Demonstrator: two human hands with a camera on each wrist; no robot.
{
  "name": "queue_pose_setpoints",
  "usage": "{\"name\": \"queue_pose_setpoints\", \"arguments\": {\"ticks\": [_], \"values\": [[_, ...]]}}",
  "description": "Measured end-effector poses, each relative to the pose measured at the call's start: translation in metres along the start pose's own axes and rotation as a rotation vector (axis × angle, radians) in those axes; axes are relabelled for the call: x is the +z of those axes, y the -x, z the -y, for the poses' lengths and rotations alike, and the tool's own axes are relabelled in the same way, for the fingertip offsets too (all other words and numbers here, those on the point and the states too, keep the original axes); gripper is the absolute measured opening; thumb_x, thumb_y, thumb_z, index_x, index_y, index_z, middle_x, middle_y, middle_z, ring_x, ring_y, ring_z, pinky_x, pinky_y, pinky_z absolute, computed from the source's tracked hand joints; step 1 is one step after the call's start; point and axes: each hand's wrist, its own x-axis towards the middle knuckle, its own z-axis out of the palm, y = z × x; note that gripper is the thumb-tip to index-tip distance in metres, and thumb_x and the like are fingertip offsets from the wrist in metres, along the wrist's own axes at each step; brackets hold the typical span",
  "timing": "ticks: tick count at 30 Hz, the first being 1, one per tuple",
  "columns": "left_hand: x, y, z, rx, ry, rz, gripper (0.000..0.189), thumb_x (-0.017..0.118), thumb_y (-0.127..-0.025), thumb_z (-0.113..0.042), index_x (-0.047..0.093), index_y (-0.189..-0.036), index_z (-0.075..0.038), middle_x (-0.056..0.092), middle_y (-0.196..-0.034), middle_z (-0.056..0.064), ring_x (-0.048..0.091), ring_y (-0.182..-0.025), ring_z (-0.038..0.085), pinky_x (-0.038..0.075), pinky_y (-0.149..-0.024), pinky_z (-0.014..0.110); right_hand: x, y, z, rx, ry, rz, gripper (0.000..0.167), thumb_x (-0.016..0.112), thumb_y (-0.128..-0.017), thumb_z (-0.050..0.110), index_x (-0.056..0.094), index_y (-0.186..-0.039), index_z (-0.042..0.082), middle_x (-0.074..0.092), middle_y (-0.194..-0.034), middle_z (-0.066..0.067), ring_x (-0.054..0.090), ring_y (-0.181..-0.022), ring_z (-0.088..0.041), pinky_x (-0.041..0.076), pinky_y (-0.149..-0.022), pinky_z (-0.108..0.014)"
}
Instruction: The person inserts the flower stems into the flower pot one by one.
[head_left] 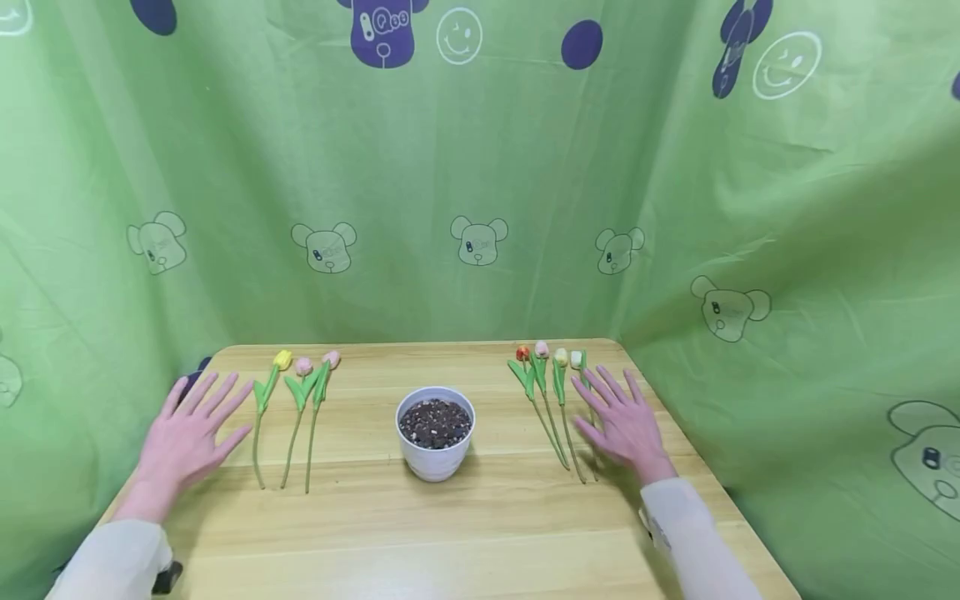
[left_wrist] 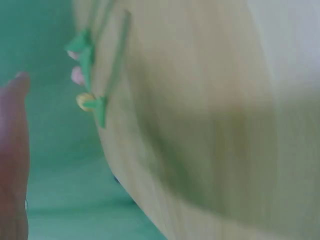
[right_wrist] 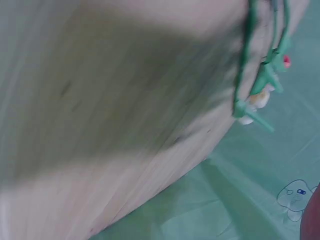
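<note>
In the head view my left hand (head_left: 187, 437) is spread flat with straight fingers and holds nothing. Just right of it lie a yellow tulip (head_left: 282, 360) and two pink tulips (head_left: 303, 367). My right hand (head_left: 621, 422) also has its fingers spread, partly covering a white tulip (head_left: 576, 359). Beside that lie a cream tulip (head_left: 561, 358), a pink tulip (head_left: 542, 349) and a red tulip (head_left: 522, 353), stems toward me. Between the hands stands a white pot (head_left: 435, 460) filled with dark soil (head_left: 435, 423). The wrist views are blurred, showing stems and shadows.
The wooden table (head_left: 420, 542) carries everything. Green curtains (head_left: 405, 167) printed with bear heads and smileys hang behind it and on both sides. A small black object (head_left: 167, 577) sits by the left sleeve.
</note>
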Motion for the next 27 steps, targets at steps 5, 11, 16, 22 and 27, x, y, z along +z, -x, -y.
{"name": "queue_pose_setpoints", "arguments": {"ticks": [5,11,16,22,27], "values": [[-0.005,-0.01,-0.013,-0.12,0.045,0.02,0.078,0.064,-0.096,-0.046,0.03,-0.164,-0.028,0.05,-0.155,0.017,0.042,-0.142,0.044,0.01,-0.131,0.061,-0.01,-0.013,0.019,0.071,-0.122,-0.007,0.074,0.06,-0.098,0.051,0.038,-0.16,0.018,0.036,-0.167,-0.009,0.027,-0.156,-0.035,0.004,-0.132,-0.059],[-0.011,-0.014,-0.022,-0.373,0.263,0.098,0.067,0.045,-0.107,-0.052,0.026,-0.165,-0.023,0.053,-0.149,0.028,0.049,-0.13,0.054,0.04,-0.103,0.074,-0.022,-0.029,0.05,0.14,-0.372,-0.053,0.063,0.058,-0.102,0.041,0.044,-0.157,0.013,0.049,-0.157,-0.015,0.04,-0.148,-0.039,0.015,-0.13,-0.061],[-0.01,-0.015,-0.023,-0.54,0.472,0.119,0.067,0.039,-0.109,-0.051,0.023,-0.165,-0.017,0.053,-0.148,0.029,0.052,-0.127,0.056,0.046,-0.089,0.075,-0.026,-0.041,0.073,0.155,-0.504,-0.096,0.057,0.055,-0.105,0.04,0.046,-0.156,0.017,0.054,-0.152,-0.017,0.047,-0.141,-0.041,0.024,-0.127,-0.062],[-0.003,-0.007,-0.022,-0.702,0.713,0.198,0.07,0.029,-0.111,-0.053,0.012,-0.167,-0.014,0.044,-0.153,0.033,0.048,-0.132,0.057,0.04,-0.095,0.078,-0.029,-0.054,0.1,0.152,-0.591,-0.09,0.056,0.053,-0.106,0.041,0.043,-0.158,0.024,0.055,-0.152,-0.015,0.049,-0.141,-0.039,0.033,-0.122,-0.065],[0.004,-0.002,-0.02,-0.795,0.839,0.242,0.075,0.025,-0.11,-0.055,0.01,-0.166,-0.008,0.036,-0.155,0.037,0.044,-0.134,0.06,0.034,-0.107,0.078,-0.029,-0.062,0.12,0.138,-0.658,-0.074,0.057,0.053,-0.106,0.041,0.042,-0.159,0.024,0.054,-0.154,-0.012,0.049,-0.141,-0.037,0.035,-0.12,-0.066]]}}
